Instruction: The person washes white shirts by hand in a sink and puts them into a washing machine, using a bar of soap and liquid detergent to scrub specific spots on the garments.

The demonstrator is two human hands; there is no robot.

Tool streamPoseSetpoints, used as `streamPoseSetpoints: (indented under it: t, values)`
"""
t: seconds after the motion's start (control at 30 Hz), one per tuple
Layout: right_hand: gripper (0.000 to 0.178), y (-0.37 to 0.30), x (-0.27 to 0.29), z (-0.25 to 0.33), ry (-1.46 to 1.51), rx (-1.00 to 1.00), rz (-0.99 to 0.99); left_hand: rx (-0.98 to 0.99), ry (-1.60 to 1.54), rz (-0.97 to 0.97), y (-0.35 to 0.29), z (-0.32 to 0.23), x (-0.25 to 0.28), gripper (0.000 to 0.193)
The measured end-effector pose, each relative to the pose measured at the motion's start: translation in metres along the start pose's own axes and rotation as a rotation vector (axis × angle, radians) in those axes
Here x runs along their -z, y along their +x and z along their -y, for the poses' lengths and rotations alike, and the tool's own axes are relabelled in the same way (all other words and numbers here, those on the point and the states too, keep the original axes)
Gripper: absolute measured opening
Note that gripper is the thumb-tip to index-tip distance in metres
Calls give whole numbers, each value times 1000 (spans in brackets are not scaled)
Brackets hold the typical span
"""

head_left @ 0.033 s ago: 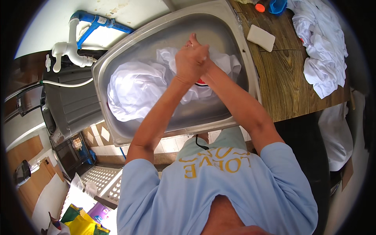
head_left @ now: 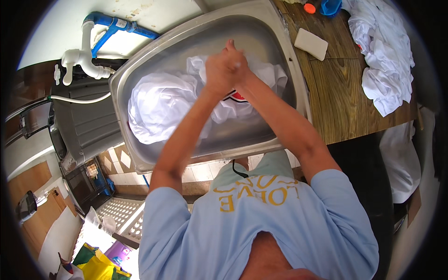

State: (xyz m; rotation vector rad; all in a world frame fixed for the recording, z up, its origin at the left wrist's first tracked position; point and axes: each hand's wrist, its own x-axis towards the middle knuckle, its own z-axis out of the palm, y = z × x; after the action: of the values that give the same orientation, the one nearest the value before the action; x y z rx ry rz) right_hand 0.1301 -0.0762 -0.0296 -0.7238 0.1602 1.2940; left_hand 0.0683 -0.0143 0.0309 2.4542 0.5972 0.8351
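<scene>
A stainless steel sink (head_left: pixel 285 32) holds white wet-looking garments. The larger white bundle (head_left: pixel 161 105) lies on the left of the basin. Over a second white garment (head_left: pixel 273 77) with a red and black print, my two hands are pressed together. My left hand (head_left: pixel 217 73) is closed and slightly blurred. My right hand (head_left: pixel 239 65) is closed against it, one thumb pointing up. Cloth emerges on both sides of the hands, and they appear to grip it between them. The fingers hide most of the grip.
Right of the sink, a wooden counter (head_left: pixel 343 100) carries a cream soap bar (head_left: pixel 311 44), an orange cap (head_left: pixel 309 8), a blue plastic item (head_left: pixel 330 6) and a heap of white clothes (head_left: pixel 385 60). A white tap (head_left: pixel 77 60) with blue piping stands at the left.
My left hand has shifted slightly to the left and down against the right one. More of the red and black print shows below the wrists. The bundle stays put.
</scene>
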Motion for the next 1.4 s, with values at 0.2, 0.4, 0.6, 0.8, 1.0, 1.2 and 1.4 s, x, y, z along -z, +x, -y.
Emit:
streamPoseSetpoints:
  t: [0.2, 0.4, 0.6, 0.8, 1.0, 1.2, 1.4]
  values:
    - [45, -32, -47, 5, -16, 95, -151, 97, -163, -55, 3, 5, 3, 6]
    - [43, -16, -39, 1, 53, 30, -201, 16, -45, 12, 5, 19, 4, 6]
    - [40, 1, 7, 14, 236, 16, 330, -145, -112, -88, 2, -31, -9, 15]
    - [41, -25, -44, 11, 68, -8, -149, 12, 130, 45, 13, 23, 6, 11]
    - [47, -25, -24, 11, 23, 25, -15, -88, -79, -87, -5, 16, -4, 16]
    - [49, -31, -43, 27, -102, 102, -43, 278, -395, -153, 14, 20, 30, 49]
    - [28, -44, -56, 42, -29, -63, 182, 380, -477, -212, 12, 18, 45, 51]
